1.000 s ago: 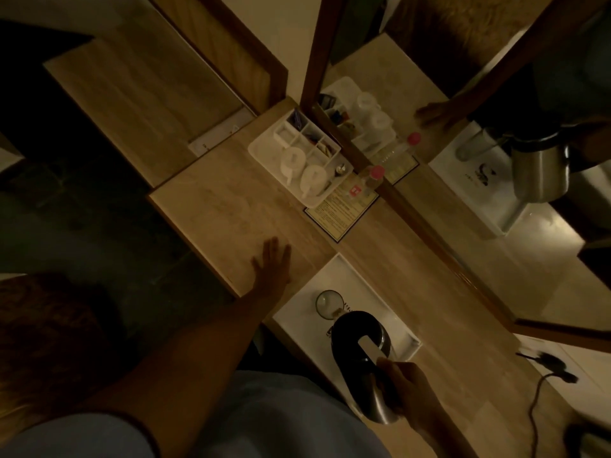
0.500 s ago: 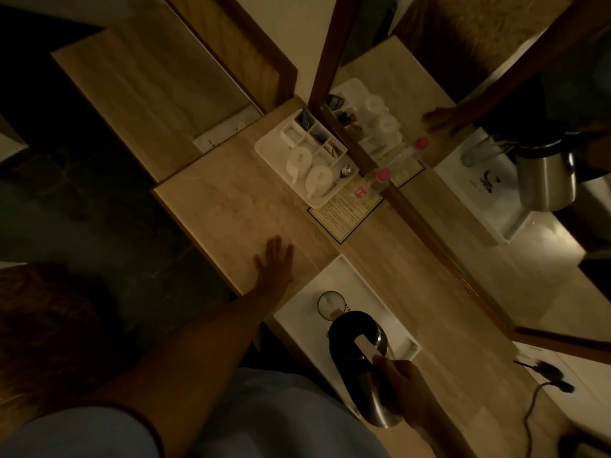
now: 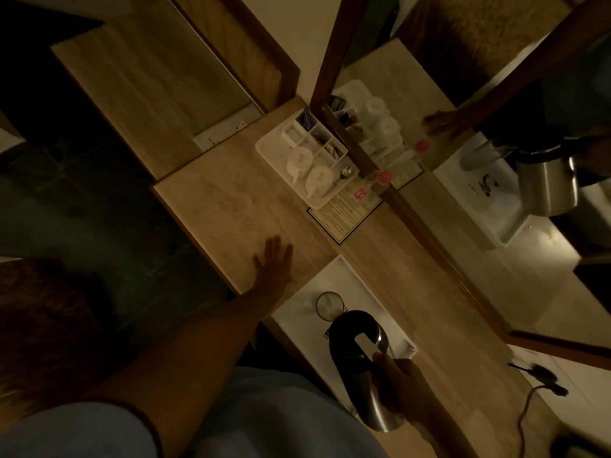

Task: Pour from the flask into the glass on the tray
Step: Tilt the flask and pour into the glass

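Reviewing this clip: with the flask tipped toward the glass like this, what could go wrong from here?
1. The flask is held by the right hand alone, its spout right at the rim of the small glass; a slight drift might pour onto the white tray.
2. The left hand lies flat on the counter, not on the glass, so a knock from the spout may tip it.
3. Dim light hides the fill level; overfilling seems possible.

Glass (image 3: 329,305): near rim covered by flask (image 3: 358,352) top; any liquid level unreadable in dim light.
Right hand (image 3: 401,388): fingers hidden behind flask handle.
Card (image 3: 344,211): print too small to read.
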`<state>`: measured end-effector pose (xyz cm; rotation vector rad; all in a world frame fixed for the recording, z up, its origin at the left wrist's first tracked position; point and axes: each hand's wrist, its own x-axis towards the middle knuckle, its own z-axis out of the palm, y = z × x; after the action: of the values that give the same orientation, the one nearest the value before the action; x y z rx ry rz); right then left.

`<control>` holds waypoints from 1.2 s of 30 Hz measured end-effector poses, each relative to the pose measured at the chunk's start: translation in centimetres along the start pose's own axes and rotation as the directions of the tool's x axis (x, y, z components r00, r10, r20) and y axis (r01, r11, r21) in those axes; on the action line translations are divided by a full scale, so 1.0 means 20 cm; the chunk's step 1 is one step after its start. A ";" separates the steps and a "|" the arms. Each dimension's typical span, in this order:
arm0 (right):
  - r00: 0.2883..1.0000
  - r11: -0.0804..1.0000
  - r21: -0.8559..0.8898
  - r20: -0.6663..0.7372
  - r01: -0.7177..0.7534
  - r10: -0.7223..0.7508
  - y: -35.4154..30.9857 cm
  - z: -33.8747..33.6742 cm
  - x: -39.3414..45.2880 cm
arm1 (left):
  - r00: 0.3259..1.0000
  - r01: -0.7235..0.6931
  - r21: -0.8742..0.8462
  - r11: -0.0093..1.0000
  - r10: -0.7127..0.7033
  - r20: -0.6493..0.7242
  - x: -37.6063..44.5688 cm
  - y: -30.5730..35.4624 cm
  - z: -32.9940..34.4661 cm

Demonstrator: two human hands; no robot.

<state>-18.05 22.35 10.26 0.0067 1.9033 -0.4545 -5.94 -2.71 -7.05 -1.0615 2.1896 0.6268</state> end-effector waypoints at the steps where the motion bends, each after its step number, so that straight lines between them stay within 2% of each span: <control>1: 1.000 1.000 -0.003 -0.002 -0.004 0.004 -0.01 0.00 0.00 | 1.000 0.001 0.001 1.000 -0.001 -0.003 0.00 0.00 0.00; 36: 0.999 0.998 -0.036 -0.011 -0.049 0.049 -0.06 -0.03 -0.03 | 1.000 -0.001 -0.014 1.000 0.001 0.007 0.00 -0.01 -0.01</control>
<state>-18.62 21.47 11.34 0.0318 1.9166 -0.3879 -5.89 -2.89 -7.02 -1.0645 2.1824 0.6466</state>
